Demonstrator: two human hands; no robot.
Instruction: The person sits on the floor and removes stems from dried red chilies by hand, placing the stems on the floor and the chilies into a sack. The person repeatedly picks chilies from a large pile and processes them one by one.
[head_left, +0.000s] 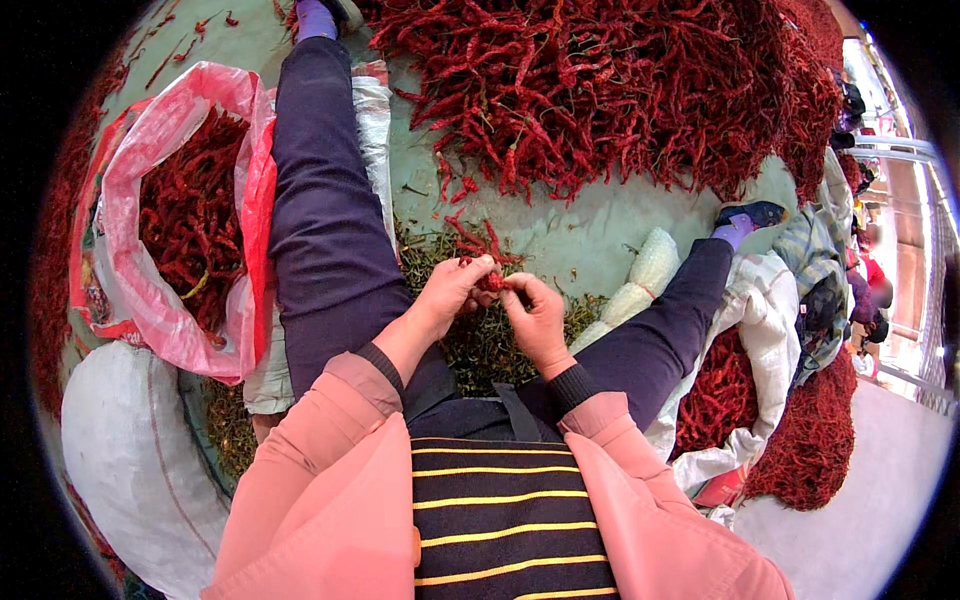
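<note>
Between my spread legs, my left hand (452, 291) holds a small bunch of dried red chilies (491, 282). Some longer chilies (472, 238) stick out beyond its fingers. The thumb and forefinger of my right hand (538, 319) pinch the near end of one chili in that bunch; the stem itself is too small to make out. Beneath both hands lies a heap of greenish-brown chili stems (480, 360). A large pile of dried red chilies (600, 90) spreads over the floor ahead.
On the left stands an open pink-and-white woven sack (120, 195) with chilies inside. Below it lies a full white sack (135, 457). To the right are an open white sack (772, 300) of chilies and another chili heap (817, 442). A rolled whitish net (649, 270) rests by my right leg.
</note>
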